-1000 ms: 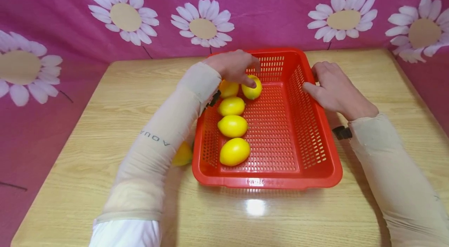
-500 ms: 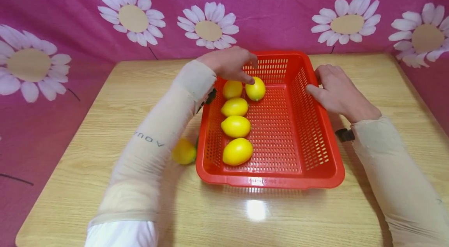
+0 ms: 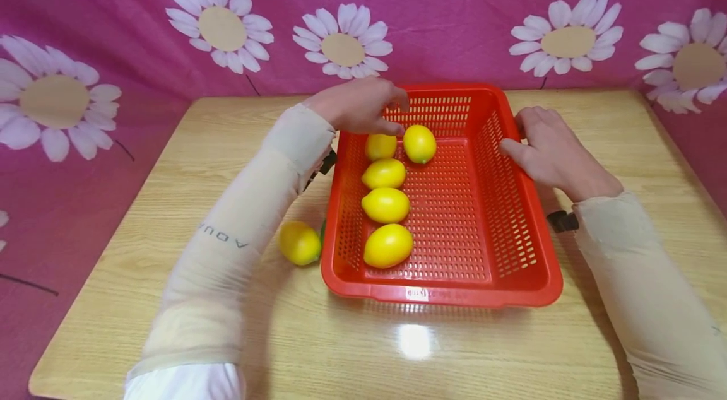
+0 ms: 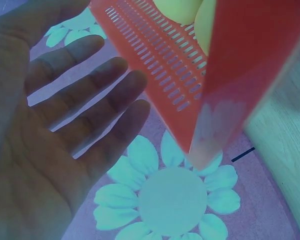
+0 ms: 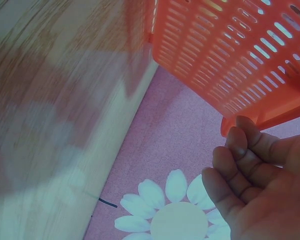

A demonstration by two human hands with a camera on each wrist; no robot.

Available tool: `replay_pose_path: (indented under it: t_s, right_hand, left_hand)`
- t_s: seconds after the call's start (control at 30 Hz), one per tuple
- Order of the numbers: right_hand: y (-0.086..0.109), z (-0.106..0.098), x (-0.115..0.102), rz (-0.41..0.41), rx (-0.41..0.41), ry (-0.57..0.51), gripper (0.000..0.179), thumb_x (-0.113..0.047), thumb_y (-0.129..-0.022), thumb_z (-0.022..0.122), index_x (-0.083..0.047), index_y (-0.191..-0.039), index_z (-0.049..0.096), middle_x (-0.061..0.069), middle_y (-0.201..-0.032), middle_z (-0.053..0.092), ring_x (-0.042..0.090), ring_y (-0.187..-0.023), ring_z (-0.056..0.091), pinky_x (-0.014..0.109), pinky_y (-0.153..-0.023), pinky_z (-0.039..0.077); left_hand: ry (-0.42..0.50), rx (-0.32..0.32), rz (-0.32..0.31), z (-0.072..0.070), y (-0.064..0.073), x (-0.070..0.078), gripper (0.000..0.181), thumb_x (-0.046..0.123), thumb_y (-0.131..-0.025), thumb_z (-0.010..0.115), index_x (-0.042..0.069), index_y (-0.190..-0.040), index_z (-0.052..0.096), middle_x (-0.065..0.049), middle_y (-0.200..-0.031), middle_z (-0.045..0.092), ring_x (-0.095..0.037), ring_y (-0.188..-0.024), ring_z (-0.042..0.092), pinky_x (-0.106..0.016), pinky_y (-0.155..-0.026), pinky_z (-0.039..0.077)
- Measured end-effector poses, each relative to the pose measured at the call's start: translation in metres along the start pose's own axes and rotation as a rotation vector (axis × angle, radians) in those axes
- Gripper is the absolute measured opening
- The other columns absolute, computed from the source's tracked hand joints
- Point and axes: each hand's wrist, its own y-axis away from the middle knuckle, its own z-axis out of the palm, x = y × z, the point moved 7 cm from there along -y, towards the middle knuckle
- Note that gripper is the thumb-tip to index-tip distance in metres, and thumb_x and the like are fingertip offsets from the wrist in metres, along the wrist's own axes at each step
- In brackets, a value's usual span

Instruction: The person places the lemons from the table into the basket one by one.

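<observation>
A red plastic basket [image 3: 442, 294] stands on the table with several lemons inside. Most line its left side, such as the front lemon [image 3: 389, 246]; another lemon [image 3: 419, 144] lies near the back. My left hand [image 3: 358, 107] hovers over the back-left corner, its loosely spread fingers holding nothing; the left wrist view shows the bare palm [image 4: 30, 165]. The thumb tip looks close to the back lemon, and I cannot tell whether they touch. My right hand [image 3: 553, 151] grips the basket's right rim, thumb inside and fingers outside.
Outside the basket, at its left wall, a yellow-green lemon [image 3: 300, 243] lies on the wooden table [image 3: 187, 198]. Something dark green shows in part beside it. A pink cloth [image 3: 443, 15] with white daisies hangs behind the table.
My left hand has drawn left, away from the back lemon, uncovering it. More of the outside lemon shows beside my forearm. The right hand still holds the rim.
</observation>
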Motion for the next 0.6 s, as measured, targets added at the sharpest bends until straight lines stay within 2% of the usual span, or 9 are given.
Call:
replay_pose_path:
  t_s: [0.6]
  right_hand:
    - [0.000,0.002,0.002,0.023,-0.026,-0.005,0.041,-0.031,-0.100,0.050,0.006,-0.116,0.056,0.024,-0.112,0.059,0.039,-0.107,0.048,0.055,-0.093,0.039]
  left_hand:
    - [0.029,0.066,0.039,0.004,0.016,0.005,0.043,0.032,-0.100,0.066,0.006,-0.135,0.065,-0.012,-0.136,0.068,-0.030,-0.122,0.063,-0.041,-0.112,0.049]
